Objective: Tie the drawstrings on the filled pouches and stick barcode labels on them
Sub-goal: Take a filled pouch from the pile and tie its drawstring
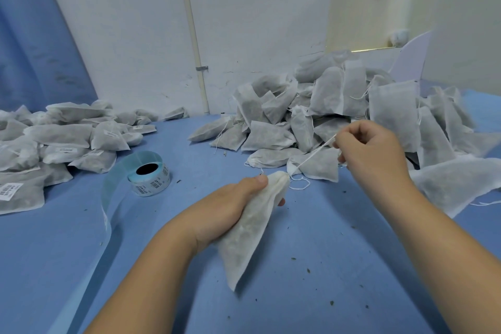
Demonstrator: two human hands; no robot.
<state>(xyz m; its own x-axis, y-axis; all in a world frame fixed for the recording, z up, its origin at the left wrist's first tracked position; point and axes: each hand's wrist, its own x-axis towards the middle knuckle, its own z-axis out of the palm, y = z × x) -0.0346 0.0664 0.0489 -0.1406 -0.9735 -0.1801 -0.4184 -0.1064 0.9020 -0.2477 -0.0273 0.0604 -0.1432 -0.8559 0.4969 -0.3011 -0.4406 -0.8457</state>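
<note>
Above the blue table (311,238), left hand (227,209) clamped round a filled pouch (246,241), right hand (371,149) pinching its taut drawstring (314,155).

Bright, soft, even light, faint shadows; wide-angle bending at the edges, where the right-hand pouches (458,184) smear.

Bare blue table (311,257) is running open down the centre. 2 pouch piles are boxing it in: low pile (62,141) left, taller pile (339,106) right. Centre-left, label roll (150,175) and trailing strip (107,214) are obstructing.
</note>
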